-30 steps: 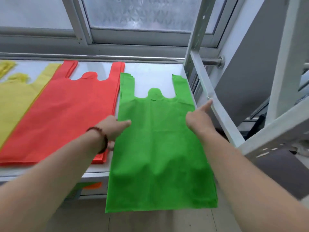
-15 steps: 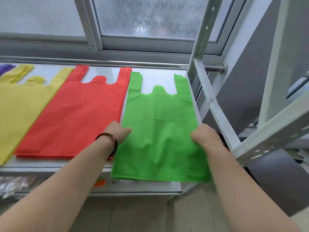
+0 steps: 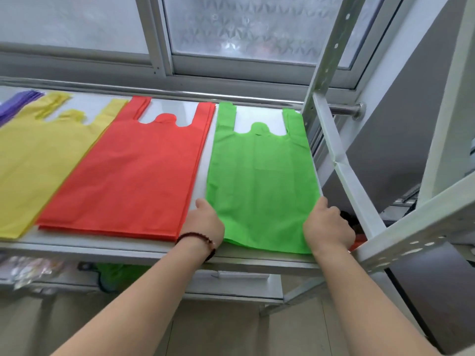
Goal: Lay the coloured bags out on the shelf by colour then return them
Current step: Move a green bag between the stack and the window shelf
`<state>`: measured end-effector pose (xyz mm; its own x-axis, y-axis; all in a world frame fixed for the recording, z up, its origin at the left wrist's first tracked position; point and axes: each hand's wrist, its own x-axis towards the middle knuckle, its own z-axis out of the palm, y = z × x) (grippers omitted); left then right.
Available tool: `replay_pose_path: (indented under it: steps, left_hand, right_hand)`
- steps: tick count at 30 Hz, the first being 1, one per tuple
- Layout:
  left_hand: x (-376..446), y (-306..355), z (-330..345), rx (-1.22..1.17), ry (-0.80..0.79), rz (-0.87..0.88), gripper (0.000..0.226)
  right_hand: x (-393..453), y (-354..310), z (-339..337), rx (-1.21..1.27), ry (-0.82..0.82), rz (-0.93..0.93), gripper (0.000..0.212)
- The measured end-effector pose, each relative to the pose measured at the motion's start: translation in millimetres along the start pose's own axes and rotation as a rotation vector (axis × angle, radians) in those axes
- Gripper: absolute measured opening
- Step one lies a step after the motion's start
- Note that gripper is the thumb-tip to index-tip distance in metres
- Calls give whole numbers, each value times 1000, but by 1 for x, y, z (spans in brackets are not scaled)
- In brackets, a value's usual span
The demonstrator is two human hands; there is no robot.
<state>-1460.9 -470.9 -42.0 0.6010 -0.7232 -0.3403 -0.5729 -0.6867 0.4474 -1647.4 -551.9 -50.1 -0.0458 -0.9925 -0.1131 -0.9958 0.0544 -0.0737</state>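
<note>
A green bag lies flat at the right end of the white shelf, handles toward the window. My left hand grips its lower left edge and my right hand grips its lower right edge. To its left lie a stack of red bags, then yellow bags, and a corner of purple bags at the far left. My left wrist wears a dark bead bracelet.
A slanted metal brace and upright post of the rack stand just right of the green bag. A window frame runs behind the shelf. A lower shelf holds green material and clear packets.
The green bag, which hung over the shelf's front edge, has been pushed back so it lies wholly on the shelf. Both hands slid down to its lower corners.
</note>
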Motion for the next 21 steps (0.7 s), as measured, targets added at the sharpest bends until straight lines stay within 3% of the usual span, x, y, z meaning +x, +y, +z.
replay_pose_path:
  steps: [4, 7, 9, 11, 13, 16, 21]
  left_hand:
    - [-15, -18, -10, 132, -23, 86, 40]
    - [-6, -55, -52, 220, 122, 100, 43]
    - [19, -86, -84, 115, 231, 54, 44]
    - [50, -120, -111, 92, 288, -64, 50]
    - [71, -151, -126, 105, 233, -184, 60]
    - [81, -183, -126, 179, 135, -166, 73]
    - [86, -194, -135, 162, 93, -105, 73]
  right_hand:
    - [-13, -8, -12, -29, 54, 54, 52]
    - [-45, -42, -23, 91, 193, -196, 54]
    - [-68, -84, -25, 350, 73, -395, 48]
    - [-86, -129, -22, 552, -154, -448, 48]
    - [-99, -169, -13, 628, -320, -396, 52]
    - [-108, -207, 0, 677, -336, -215, 54]
    - [-98, -238, 3, 791, -379, 106, 22]
